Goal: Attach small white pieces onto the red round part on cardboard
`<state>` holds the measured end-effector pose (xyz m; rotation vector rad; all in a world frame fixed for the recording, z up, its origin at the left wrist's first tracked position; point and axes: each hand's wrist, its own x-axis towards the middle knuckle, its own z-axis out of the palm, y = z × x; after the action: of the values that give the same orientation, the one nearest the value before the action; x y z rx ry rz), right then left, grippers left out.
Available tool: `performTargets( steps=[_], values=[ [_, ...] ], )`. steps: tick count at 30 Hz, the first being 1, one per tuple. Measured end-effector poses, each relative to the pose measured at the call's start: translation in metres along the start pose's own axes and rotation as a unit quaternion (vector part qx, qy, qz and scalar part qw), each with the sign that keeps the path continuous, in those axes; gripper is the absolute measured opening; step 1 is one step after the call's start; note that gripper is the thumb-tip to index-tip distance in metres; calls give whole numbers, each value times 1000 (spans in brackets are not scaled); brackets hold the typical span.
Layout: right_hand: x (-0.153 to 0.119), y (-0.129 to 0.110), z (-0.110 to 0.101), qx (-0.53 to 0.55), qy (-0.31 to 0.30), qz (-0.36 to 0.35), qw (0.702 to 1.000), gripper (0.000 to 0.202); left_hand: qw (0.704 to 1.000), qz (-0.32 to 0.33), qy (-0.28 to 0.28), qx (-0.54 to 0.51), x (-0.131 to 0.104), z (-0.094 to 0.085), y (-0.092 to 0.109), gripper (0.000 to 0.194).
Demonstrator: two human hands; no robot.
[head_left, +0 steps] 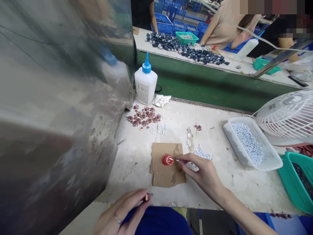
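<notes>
Between the thumb and fingertips of my left hand [124,212], at the table's front edge, is a small dark red piece [147,197]. My right hand [204,173] is pinched over the right side of a cardboard square [160,178]; a tiny pale piece seems to show at its fingertips. Just left of those fingertips, a round red blob [167,159] sits on the cardboard. Small white pieces [202,152] lie scattered behind my right hand. Farther back are a pile of dark red pieces [144,116] and some loose white pieces [162,129].
A white glue bottle [146,83] and crumpled tissue [161,100] stand at the back. On the right are a white basket [228,130], a fan [288,114] and a green basket [285,176]. A metal panel [61,98] bounds the left. People sit beyond the green divider [195,85].
</notes>
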<state>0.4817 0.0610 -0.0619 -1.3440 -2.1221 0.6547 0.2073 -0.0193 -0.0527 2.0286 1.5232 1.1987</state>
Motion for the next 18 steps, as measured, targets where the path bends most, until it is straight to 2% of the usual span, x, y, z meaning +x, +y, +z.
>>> performTargets(
  steps=[4,10,18],
  values=[
    [3,-3,2,-5,-8,-21,1000,15,999,33,-11,-31,9,6,-5,25],
    [5,-3,6,-11,-13,-38,999,15,998,17,-34,-53,10,9,-5,28],
    [3,-1,9,5,-8,-54,999,17,999,13,-30,-43,5,12,-10,27]
  ],
)
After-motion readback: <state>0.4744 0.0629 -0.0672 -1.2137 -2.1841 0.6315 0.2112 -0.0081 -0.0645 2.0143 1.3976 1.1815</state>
